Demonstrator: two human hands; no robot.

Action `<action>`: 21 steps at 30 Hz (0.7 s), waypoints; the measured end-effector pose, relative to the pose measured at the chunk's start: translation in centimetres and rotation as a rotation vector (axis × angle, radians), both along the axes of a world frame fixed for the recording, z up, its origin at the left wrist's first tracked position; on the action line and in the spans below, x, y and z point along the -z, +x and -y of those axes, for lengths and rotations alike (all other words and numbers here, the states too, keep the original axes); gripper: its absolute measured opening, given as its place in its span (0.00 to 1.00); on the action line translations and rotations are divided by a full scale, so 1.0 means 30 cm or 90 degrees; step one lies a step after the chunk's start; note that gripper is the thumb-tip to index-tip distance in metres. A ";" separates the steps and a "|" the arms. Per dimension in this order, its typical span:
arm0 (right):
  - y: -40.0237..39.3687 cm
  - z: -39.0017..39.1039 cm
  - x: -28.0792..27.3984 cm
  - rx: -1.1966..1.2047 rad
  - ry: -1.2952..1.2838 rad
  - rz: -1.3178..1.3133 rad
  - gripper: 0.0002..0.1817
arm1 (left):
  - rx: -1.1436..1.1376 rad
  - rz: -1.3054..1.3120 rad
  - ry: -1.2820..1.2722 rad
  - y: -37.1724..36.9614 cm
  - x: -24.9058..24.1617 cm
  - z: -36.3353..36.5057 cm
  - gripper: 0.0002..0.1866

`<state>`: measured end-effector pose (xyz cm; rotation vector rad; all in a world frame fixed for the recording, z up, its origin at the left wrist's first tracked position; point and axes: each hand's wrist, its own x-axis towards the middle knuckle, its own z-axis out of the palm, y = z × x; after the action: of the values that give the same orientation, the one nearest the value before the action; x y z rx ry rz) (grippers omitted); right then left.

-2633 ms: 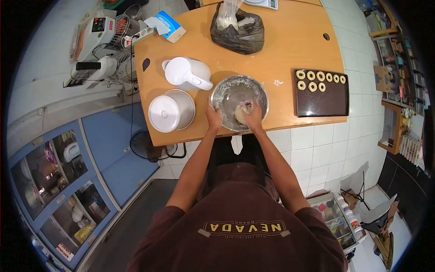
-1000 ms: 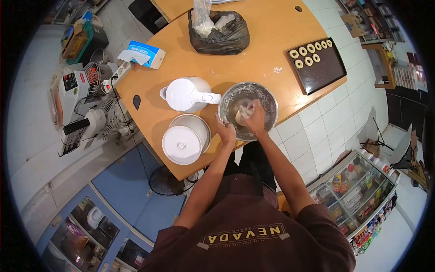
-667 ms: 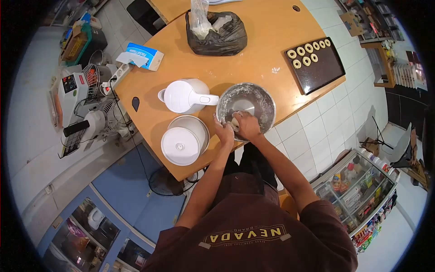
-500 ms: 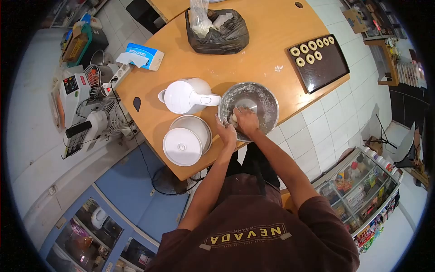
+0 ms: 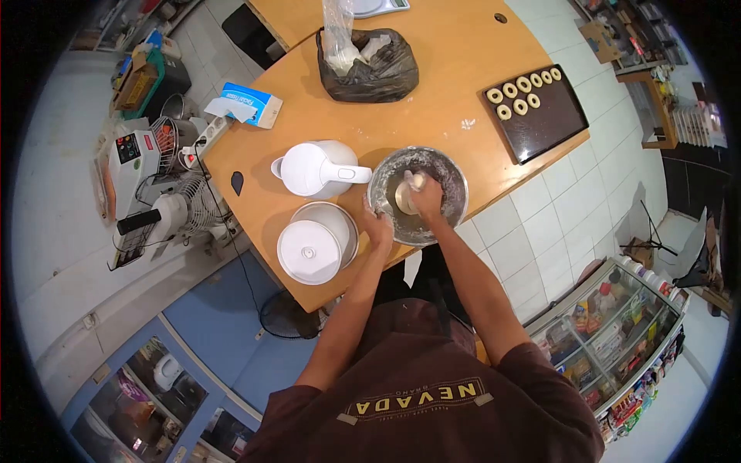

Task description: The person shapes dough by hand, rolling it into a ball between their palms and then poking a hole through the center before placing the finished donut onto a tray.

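Note:
A floury metal bowl stands close to the table's near edge. Its left rim is in the grip of my left hand. Inside it, my right hand is closed on a lump of pale dough, and part of the dough shows at the fingers. Flour coats the bowl's inner wall. Left of the bowl is a white jug-like kettle, its handle pointing at the rim. Nearer to me sits a white round container with its lid leaning over it.
On the right side of the wooden table lies a dark tray with several dough rings. A black plastic bag is at the back, a tissue box at the left. A scale shows at the far edge.
My right hand has lifted and turned inside the bowl, and more of the dough now shows. My left hand stays at the rim. The camera view has shifted slightly.

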<state>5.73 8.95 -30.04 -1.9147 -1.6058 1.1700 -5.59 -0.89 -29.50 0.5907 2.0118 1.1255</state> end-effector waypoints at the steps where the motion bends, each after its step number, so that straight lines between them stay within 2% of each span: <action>1: 0.019 0.018 0.005 0.091 -0.008 -0.095 0.19 | 0.006 -0.009 0.014 -0.003 -0.004 -0.001 0.37; 4: 0.087 0.072 0.000 0.080 0.055 -0.192 0.17 | -0.045 0.076 0.005 0.006 -0.045 -0.013 0.37; 5: 0.115 0.085 -0.020 0.038 0.036 -0.236 0.19 | -0.016 0.024 0.003 -0.001 -0.046 -0.014 0.36; 6: 0.119 0.096 -0.057 0.023 0.021 -0.212 0.19 | 0.011 -0.029 -0.001 -0.011 0.006 -0.004 0.36; 8: 0.123 0.120 -0.120 -0.006 -0.008 -0.165 0.18 | 0.044 -0.091 -0.023 -0.027 0.009 -0.003 0.35; 11: 0.119 0.172 -0.051 0.077 -0.039 -0.287 0.21 | 0.051 -0.112 -0.070 -0.032 -0.062 -0.017 0.32; 16: 0.081 0.221 -0.106 0.204 -0.142 -0.402 0.21 | 0.081 -0.081 -0.080 -0.062 -0.097 0.011 0.30; 19: 0.074 0.217 -0.161 0.211 -0.153 -0.423 0.22 | 0.116 -0.249 0.048 -0.065 -0.129 0.041 0.34; 21: 0.074 0.215 -0.190 0.234 -0.154 -0.428 0.22 | 0.186 -0.273 0.145 -0.070 -0.210 0.073 0.38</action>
<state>7.94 2.50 -24.34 -1.5887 -0.7558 1.6510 -7.70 -3.10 -23.20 1.2926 2.0639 1.1222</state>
